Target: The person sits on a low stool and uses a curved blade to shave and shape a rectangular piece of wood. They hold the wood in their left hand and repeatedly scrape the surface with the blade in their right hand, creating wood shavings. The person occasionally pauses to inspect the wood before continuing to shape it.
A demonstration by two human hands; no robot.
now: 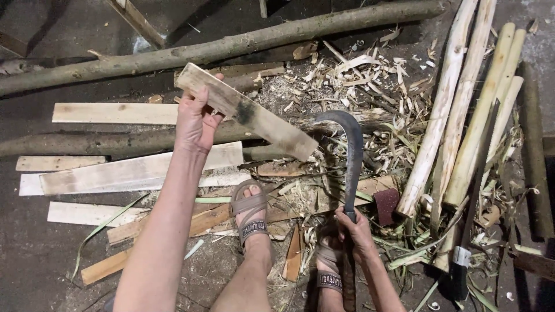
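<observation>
My left hand (195,118) grips one end of a flat weathered wooden plank (254,114), held up off the ground and slanting down to the right. My right hand (355,231) is closed around the handle of a curved dark billhook (350,153), whose blade points up and hooks left toward the plank's lower end. The blade tip and the plank end are close together; I cannot tell whether they touch. My two sandalled feet (251,216) stand on the ground below the plank.
Long unpeeled logs (231,46) lie across the top. Pale flat boards (133,172) lie at the left. Peeled light poles (457,110) lean at the right, with a hand saw (471,231) beside them. Wood shavings and bark strips (370,75) cover the ground in the middle.
</observation>
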